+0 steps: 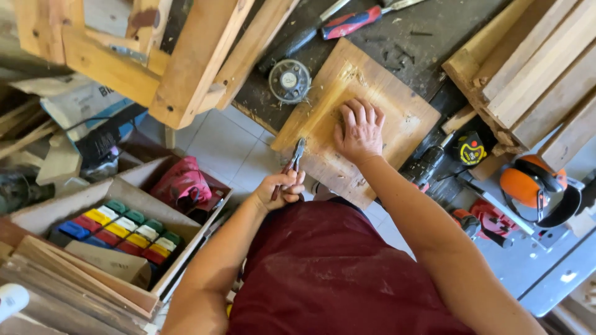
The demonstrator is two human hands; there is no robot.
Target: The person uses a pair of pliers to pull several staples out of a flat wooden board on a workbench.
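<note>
From the head view, the left hand (pixel 282 189) is clenched around the handles of pliers (pixel 290 162), whose nose lies at the near edge of a wooden board (pixel 385 102). The right hand (pixel 359 131) presses flat on that board, grip released. The board overhangs the dark worktop (pixel 428 43), beside a round wire wheel (pixel 289 80).

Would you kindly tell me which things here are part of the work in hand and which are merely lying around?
In use:
- wooden board, pressed flat by the right hand
- pliers, held in the left hand at the board's edge

Lying about:
- orange ear defenders
- red-handled screwdriver
- tape measure
- round wire brush wheel
- box of coloured blocks
</note>
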